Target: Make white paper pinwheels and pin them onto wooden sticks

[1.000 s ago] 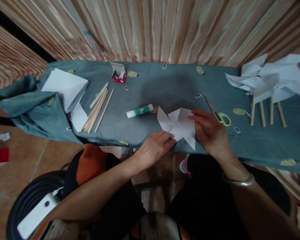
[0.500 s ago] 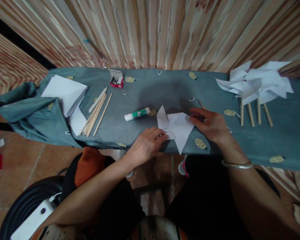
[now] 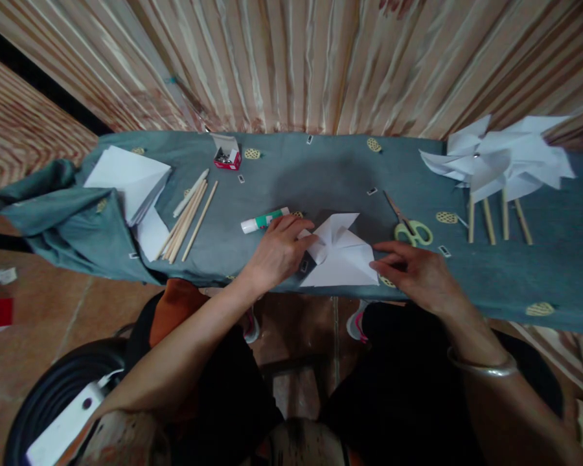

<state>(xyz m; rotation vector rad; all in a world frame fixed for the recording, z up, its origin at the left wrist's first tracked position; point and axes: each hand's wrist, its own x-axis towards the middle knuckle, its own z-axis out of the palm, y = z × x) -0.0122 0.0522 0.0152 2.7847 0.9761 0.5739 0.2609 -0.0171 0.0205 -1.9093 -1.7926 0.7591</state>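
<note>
Currently one folded white paper (image 3: 340, 260) is lying at the front of the green cloth (image 3: 320, 171), the left hand (image 3: 279, 251) touching its left side, pinching or not I cannot tell, the right hand (image 3: 420, 273) at its right edge, finger and thumb apart. One glue stick (image 3: 258, 222) is hiding partly behind the left hand, one pair of scissors (image 3: 407, 224) is lying beyond the right, and four sticks (image 3: 488, 223) are showing below white pinwheels (image 3: 529, 158)

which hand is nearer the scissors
Right: the right hand is just below the scissors in view; the left hand is well to their left, past the folded paper.
</note>
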